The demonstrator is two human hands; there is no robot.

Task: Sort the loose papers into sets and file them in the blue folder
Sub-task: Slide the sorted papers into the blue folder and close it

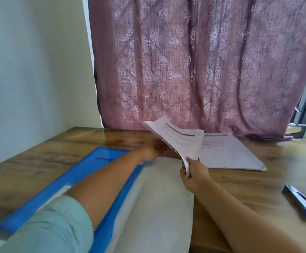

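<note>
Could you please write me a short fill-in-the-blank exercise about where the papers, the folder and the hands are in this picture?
1. The right hand pinches a set of papers by its ____ corner.
2. The open folder on the wooden table is ____ in colour.
3. A flat stack of papers lies on the table in front of the ____ curtain.
4. The left hand reaches over the ____.

Missing words: lower; blue; pink; folder

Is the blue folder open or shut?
Open: the blue folder lies spread flat on the table, its pale inner sleeve exposed.
</note>
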